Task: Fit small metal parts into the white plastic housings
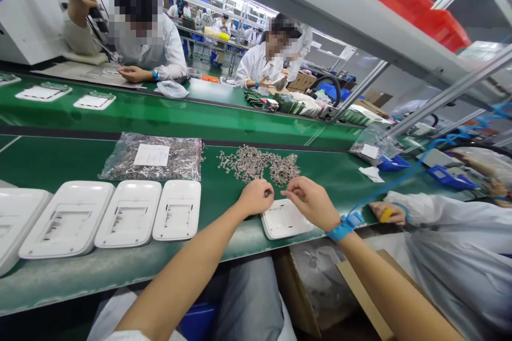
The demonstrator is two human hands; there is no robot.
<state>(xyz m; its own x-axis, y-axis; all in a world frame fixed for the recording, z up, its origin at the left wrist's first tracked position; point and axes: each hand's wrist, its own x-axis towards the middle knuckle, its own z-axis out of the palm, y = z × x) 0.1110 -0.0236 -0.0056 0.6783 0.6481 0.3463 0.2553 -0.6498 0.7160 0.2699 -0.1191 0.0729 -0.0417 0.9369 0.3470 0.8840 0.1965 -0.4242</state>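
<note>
1. Far left, near edge of the green belt [224,192]: a row of white housings [130,214] lies face-down, side by side, almost touching. Behind them sits a clear bag of metal parts [154,158].
2. Centre, far side: a loose pile of small metal parts [260,164] is spread on the belt, just beyond both hands.
3. Left hand [256,197]: forearm reaches up from the near left, fingers curled narrow, tips pinched together at the pile's near edge. Whether a part is gripped cannot be told.
4. Right hand [312,203]: forearm enters from the near right, blue wrist strap [342,229] on it; thumb and forefinger pinched narrow, pointing left toward the other hand. Contents too small to tell.
5. Under both hands, a single white housing [285,221] lies at the belt's near edge, overhanging slightly.
6. Open belt lies between the row and this housing.
7. Right: a co-worker's white sleeve [440,218] rests near the edge.
</note>
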